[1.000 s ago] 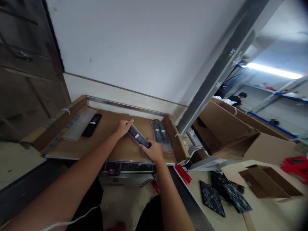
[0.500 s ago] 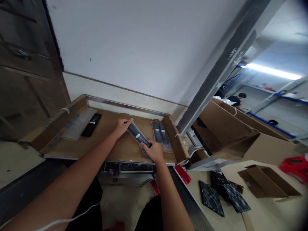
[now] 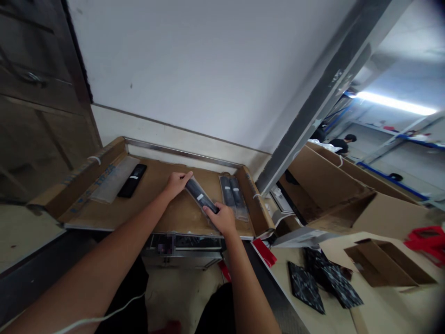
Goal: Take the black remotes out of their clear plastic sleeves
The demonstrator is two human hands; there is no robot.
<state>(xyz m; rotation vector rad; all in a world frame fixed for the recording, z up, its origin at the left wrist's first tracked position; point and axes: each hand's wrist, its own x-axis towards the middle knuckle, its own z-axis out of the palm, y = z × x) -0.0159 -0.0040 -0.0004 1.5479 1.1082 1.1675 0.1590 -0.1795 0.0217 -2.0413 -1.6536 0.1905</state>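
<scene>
My left hand (image 3: 177,184) grips the upper end of a black bar in a clear plastic sleeve (image 3: 200,196). My right hand (image 3: 220,219) holds its lower end, and the bar lies slanted just above the brown cardboard tray (image 3: 156,208). To the right of my right hand, a pair of black bars in a clear bag (image 3: 231,195) lies on the tray. Left of my left hand are a black remote-like bar (image 3: 132,181) and an empty-looking clear sleeve (image 3: 114,178).
Open cardboard boxes (image 3: 330,195) stand to the right. Black patterned panels (image 3: 306,280) lie on a pale table with a shallow box (image 3: 385,264) and red objects (image 3: 424,243). A metal case (image 3: 182,248) sits below the tray. A person (image 3: 342,144) stands far off.
Both hands and the sleeved bar stay almost where they were. The view has shifted only slightly.
</scene>
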